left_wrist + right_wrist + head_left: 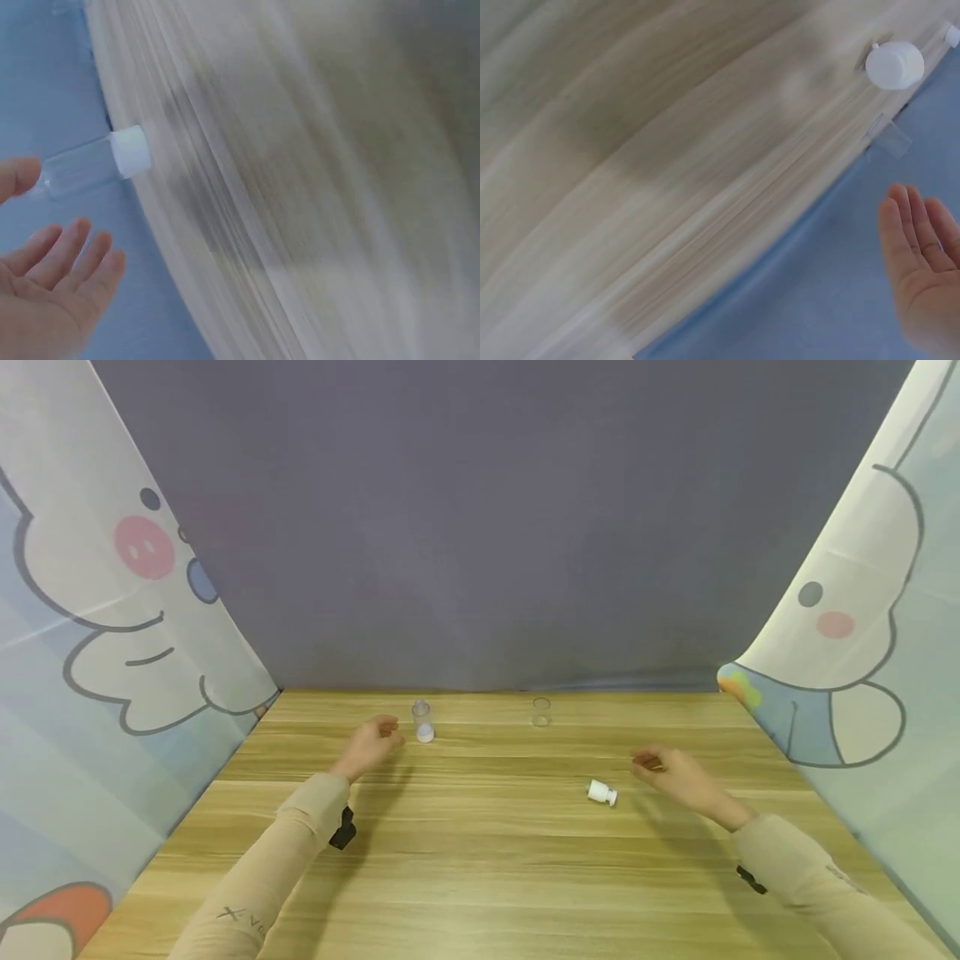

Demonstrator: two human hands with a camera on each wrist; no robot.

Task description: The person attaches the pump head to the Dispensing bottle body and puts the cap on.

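While we held our left hand [369, 747], loose and gripping nothing, just beside the clear bottle [423, 723], our right hand [678, 777], equally relaxed, hung near the white container [601, 792] lying on the wooden table [480, 868]; a clear cylinder [542, 712] stood farther back.

Just beside the left hand [369, 747], untouched, a clear bottle [422, 720] stands upright on its white end, narrow top uppermost. Just inward of the right hand [678, 775], also untouched, a small white container [599, 792] lies on its side.
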